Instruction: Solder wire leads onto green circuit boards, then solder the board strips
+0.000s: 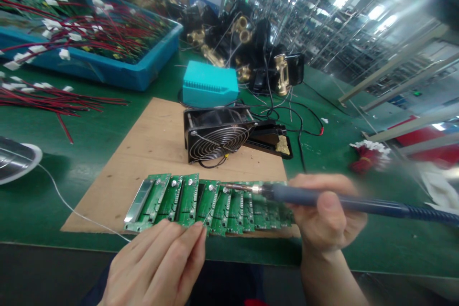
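Observation:
A row of overlapping green circuit boards [188,200] lies along the front of a brown board, the leftmost one bearing a silvery display strip. My right hand [328,213] is closed round a soldering iron [304,195], its tip pointing left over the upper edge of the boards near the middle of the row. Whether the tip touches a board I cannot tell. Thin solder wire [86,218] runs from a spool [17,160] at the left into my left hand [161,263]. That hand pinches it low over the boards, the free end slanting up towards the iron tip.
Behind the boards stand a black fan [220,136], a soldering iron stand with a yellow sponge [283,144] and a teal box [210,81]. A blue bin [139,74] of red wires is at the left. Brass-and-black parts [281,74] pile up at the back; cables trail nearby.

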Demonstrator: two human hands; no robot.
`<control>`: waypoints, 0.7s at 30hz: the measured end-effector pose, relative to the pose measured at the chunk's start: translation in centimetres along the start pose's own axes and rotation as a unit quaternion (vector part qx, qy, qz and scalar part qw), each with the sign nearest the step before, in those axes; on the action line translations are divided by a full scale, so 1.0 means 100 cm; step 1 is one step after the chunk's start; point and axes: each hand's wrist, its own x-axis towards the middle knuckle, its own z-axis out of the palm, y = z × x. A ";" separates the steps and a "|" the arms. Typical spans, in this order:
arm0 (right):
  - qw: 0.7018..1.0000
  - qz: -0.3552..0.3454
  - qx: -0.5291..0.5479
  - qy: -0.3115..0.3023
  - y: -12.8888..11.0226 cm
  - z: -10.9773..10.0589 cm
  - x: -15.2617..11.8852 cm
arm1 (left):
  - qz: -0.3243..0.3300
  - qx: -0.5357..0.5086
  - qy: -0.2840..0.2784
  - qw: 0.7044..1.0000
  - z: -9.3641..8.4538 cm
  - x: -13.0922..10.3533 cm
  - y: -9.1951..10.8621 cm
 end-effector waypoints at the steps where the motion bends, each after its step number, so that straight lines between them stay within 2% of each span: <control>1: 1.000 -0.002 0.005 0.013 -0.001 0.001 0.000 | -0.007 -0.008 -0.003 1.000 -0.002 -0.001 0.000; 4: 1.000 -0.009 0.009 0.025 0.000 0.003 0.001 | -0.016 -0.028 -0.011 0.999 -0.006 -0.004 0.002; 8: 1.000 -0.018 0.011 -0.004 0.003 0.001 0.000 | -0.008 -0.023 -0.009 1.000 -0.008 -0.006 0.002; 21: 0.999 0.001 0.004 -0.047 0.004 -0.001 -0.003 | 0.013 0.003 -0.001 1.000 -0.001 -0.006 0.007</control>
